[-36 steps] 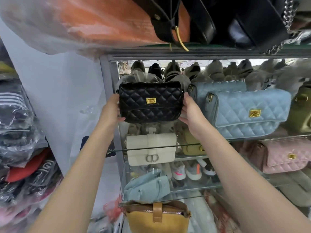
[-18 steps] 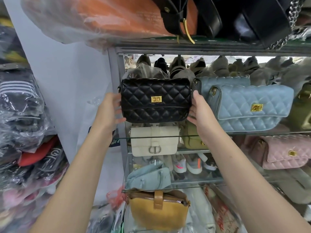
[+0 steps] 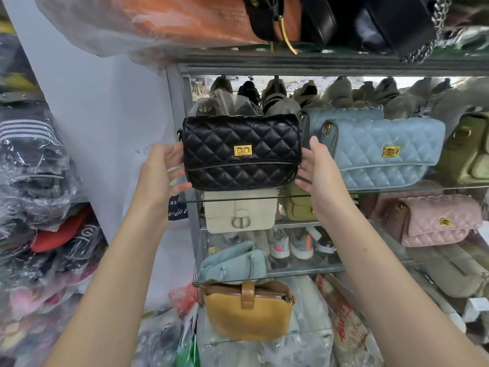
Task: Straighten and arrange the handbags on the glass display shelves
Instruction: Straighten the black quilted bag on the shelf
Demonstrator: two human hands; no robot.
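Note:
A black quilted handbag (image 3: 240,152) with a gold clasp stands upright at the left end of the upper glass shelf (image 3: 397,190), its bottom just above the shelf's front edge. My left hand (image 3: 161,170) presses its left end, thumb under the lower corner. My right hand (image 3: 317,170) cups its right end the same way. Right beside it are two light blue quilted handbags (image 3: 383,152), one behind the other, then an olive bag (image 3: 468,152). One shelf down sit a cream bag (image 3: 239,214) and a pink quilted bag (image 3: 434,221).
A metal shelf post (image 3: 185,102) runs just left of the black bag. Black bags (image 3: 391,19) and an orange wrapped item (image 3: 164,19) overhang from the top shelf. Lower down are a pale blue bag (image 3: 232,263) and a mustard bag (image 3: 247,311). Plastic-wrapped goods (image 3: 34,181) pile up at the left.
Both hands have lowered the black handbag towards the upper glass shelf. The fingers look looser on its ends than before.

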